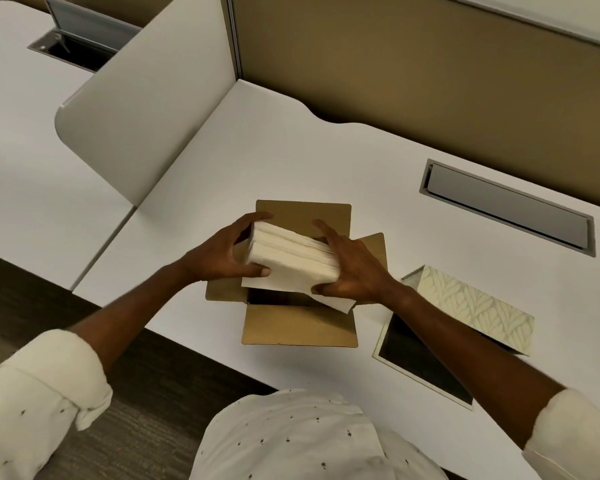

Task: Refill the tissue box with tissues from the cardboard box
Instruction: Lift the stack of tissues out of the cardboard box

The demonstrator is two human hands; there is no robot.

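Note:
A thick stack of white tissues [291, 259] hangs just above the brown cardboard box [298, 329], whose flaps are spread open on the white desk. My left hand [222, 252] grips the stack's left end and my right hand [352, 268] grips its right end. One loose sheet droops below the stack at the right. The tissue box [465, 303], pale green with a leaf pattern, lies on its side to the right with its open end towards me; my right forearm crosses in front of it.
A white divider panel [142, 109] stands at the left between two desks. A grey cable hatch [506, 206] is set into the desk [326, 161] at the back right. A tan partition wall runs behind. The desk's front edge lies close to my body.

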